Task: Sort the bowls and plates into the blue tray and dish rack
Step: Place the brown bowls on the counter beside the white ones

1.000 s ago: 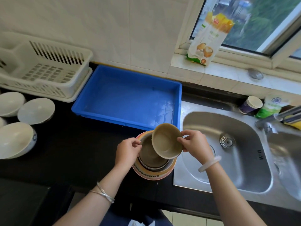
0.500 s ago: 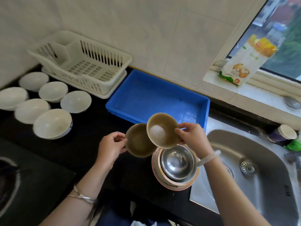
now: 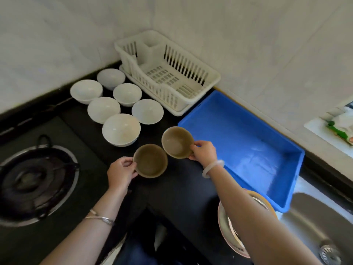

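Observation:
My left hand grips the rim of a brown bowl low over the black counter. My right hand pinches the rim of a second brown bowl, just left of the blue tray. The tray holds nothing. The white dish rack stands behind it against the wall, with no dishes in it. Several white bowls sit on the counter left of the rack. A stack with a steel bowl inside a pink-rimmed dish lies under my right forearm, partly hidden.
A gas burner is set in the counter at the left. The steel sink with its drain lies at the lower right. A packet rests on the window ledge at the right edge.
Both hands have carried the two brown bowls left, away from the stack and the sink, down toward the counter beside the white bowls. The view has swung left.

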